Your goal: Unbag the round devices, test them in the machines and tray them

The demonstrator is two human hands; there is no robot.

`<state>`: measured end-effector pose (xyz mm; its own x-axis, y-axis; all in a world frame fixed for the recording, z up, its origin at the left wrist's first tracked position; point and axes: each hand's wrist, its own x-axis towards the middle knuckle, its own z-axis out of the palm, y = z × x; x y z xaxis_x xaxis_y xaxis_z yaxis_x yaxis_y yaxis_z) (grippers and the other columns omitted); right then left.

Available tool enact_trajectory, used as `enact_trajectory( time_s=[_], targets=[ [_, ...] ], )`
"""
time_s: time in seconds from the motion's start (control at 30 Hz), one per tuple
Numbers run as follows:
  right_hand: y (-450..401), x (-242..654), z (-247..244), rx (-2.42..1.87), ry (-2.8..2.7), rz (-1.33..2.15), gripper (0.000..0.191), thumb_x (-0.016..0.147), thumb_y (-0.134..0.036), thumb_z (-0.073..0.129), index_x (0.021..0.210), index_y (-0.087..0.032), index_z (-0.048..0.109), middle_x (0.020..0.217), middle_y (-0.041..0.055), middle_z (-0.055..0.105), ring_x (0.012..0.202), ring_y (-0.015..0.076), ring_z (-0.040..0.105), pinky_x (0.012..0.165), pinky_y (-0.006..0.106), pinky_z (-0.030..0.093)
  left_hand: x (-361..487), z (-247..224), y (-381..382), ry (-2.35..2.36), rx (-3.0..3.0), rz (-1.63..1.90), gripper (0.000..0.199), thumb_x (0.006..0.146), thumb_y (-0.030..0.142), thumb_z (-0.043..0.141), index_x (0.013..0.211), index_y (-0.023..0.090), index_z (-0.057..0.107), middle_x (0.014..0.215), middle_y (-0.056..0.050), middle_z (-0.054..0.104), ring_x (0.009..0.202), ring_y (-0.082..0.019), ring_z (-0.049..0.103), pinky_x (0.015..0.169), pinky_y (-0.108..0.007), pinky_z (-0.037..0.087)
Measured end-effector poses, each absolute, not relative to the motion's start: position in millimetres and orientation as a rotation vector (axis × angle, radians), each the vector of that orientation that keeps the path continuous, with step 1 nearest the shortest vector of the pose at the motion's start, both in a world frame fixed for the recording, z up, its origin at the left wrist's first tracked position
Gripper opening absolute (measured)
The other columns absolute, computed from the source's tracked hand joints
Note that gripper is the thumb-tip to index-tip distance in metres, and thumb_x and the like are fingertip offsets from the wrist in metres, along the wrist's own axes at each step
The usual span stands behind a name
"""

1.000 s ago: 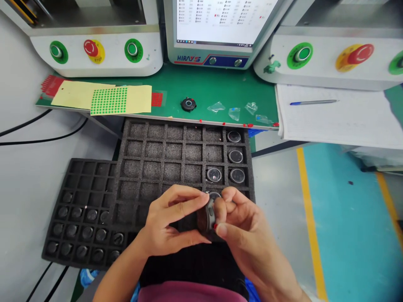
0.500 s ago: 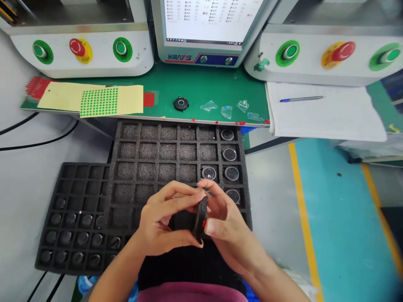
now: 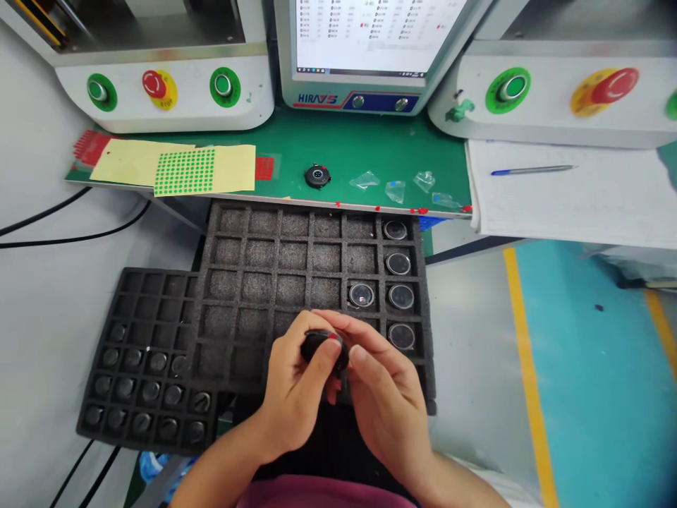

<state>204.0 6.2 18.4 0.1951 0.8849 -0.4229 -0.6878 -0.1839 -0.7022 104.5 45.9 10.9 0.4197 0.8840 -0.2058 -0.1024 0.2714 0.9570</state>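
— Any room around?
— Empty cells fill the black foam grid tray (image 3: 275, 261) left of the hands.
— The part?
— A round black disc with a red spot (image 3: 324, 348), pinched between left hand (image 3: 296, 395) and right hand (image 3: 383, 395) above the tray's near edge.

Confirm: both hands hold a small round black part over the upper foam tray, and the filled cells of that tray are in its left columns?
Not quite. The left hand and right hand do hold the round black part over the upper foam tray, but the head view shows its filled cells in the right columns, not the left.
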Motion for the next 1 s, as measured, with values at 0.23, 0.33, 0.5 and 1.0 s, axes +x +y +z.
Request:
enact_trajectory(
  time_s=[0.23,0.33,0.5,1.0],
  targets=[
    [5.6,192.3,23.0,-1.029,-0.170,1.320,0.018,0.082,-0.032,0.069,0.096,-0.029,0.078,0.099,0.0014,0.077,0.096,0.0166,0.069,0.086,0.025,0.054,104.6,16.3,44.3,0.853,1.621,0.829,0.010,0.098,0.022,0.045,0.093,0.021,0.054,0.079,0.001,0.062,0.066,-0.010,0.058,0.060,-0.020,0.047],
    [5.8,189.0,23.3,-1.081,-0.180,1.246,0.020,0.081,-0.028,0.062,0.091,-0.027,0.079,0.096,0.0026,0.076,0.093,0.0186,0.069,0.085,0.030,0.054,108.0,17.4,43.8,0.838,1.782,0.867,0.010,0.097,0.019,0.043,0.097,0.021,0.052,0.078,0.000,0.063,0.065,-0.011,0.060,0.060,-0.021,0.048],
    [7.8,189.3,27.2,-1.095,-0.197,1.158,0.029,0.082,-0.025,0.051,0.077,-0.028,0.079,0.087,0.0023,0.075,0.086,0.0190,0.069,0.077,0.031,0.055,116.4,16.2,41.4,0.851,2.052,0.981,0.019,0.095,0.016,0.040,0.110,0.018,0.050,0.087,-0.007,0.069,0.074,-0.017,0.068,0.060,-0.025,0.053],
    [-3.0,205.4,29.6,-1.048,-0.228,1.151,0.026,0.093,-0.033,0.052,0.086,-0.030,0.077,0.086,-0.0015,0.075,0.084,0.0147,0.069,0.078,0.025,0.056,122.6,20.0,41.7,0.673,1.871,0.893,0.018,0.097,0.025,0.041,0.108,0.020,0.055,0.086,-0.008,0.068,0.078,-0.020,0.068,0.067,-0.030,0.057]
  ],
)
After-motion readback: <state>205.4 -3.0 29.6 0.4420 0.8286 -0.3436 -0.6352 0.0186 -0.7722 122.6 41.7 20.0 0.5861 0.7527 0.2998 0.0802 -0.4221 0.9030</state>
